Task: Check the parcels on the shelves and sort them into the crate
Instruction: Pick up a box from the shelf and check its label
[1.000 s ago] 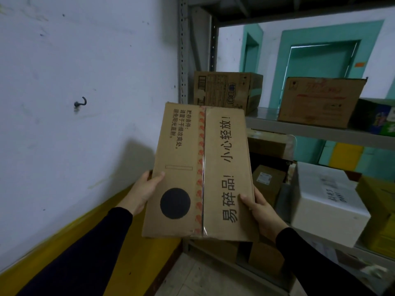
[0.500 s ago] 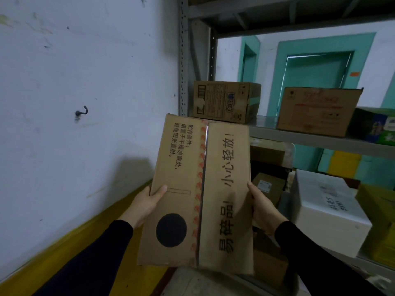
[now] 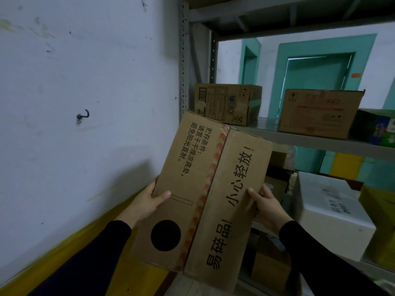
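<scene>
**Fingers Clasped a Fragile-Marked Parcel Clear of the Shelves**

Fingers [image 3: 164, 194] of the left hand [image 3: 147, 205] curled over the left edge of the cardboard parcel [image 3: 203, 195], thumb lying on its printed face; the right hand [image 3: 267, 207] gripped the opposite edge the same way. Both hands held the parcel in the air at the lower centre of the frame, in front of the metal shelving [image 3: 310, 142] and off its boards.

Its long axis ran from lower left to upper right, the far end tipped toward the shelf at centre frame, the taped seam following that line.

As a judgement, the work looked early: one parcel was out and under inspection, while a printed carton [image 3: 226, 103], a red-marked carton [image 3: 318, 114] and a white box [image 3: 329, 212] at right sat on the shelves. No crate showed anywhere, so nothing could be counted as sorted.
</scene>
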The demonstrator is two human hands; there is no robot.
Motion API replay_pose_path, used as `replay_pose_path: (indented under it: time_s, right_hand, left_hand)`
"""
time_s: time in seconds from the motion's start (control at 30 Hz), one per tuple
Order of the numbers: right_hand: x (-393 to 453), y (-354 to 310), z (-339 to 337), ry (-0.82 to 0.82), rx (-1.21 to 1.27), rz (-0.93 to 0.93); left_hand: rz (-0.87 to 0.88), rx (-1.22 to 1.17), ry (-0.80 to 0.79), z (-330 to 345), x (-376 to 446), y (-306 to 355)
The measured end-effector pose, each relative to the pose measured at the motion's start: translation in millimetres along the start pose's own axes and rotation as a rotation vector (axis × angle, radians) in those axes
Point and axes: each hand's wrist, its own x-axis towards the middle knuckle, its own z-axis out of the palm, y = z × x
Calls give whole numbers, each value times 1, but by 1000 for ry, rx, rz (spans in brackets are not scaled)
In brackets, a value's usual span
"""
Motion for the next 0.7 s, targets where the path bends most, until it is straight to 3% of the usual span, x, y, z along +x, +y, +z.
replay_pose_path:
  time_s: [0.13,0.3,0.4,0.5,0.7]
  right_hand:
    - [-5,-3,1,2,-13,-93]
    - [-9,-7,8,0,-51,-140]
    - [-11,-12,7,1,-56,-74]
    - [-13,-18,3,-51,-80,-36]
    - [-16,-11,3,-52,26,-40]
  left_hand:
    - [69,-146,23,3,12,21]
    - [79,-116,201,9,25,51]
    - [23,114,121,4,25,51]
    - [78,262,50,6,17,46]
    - [141,260,75,4,9,36]
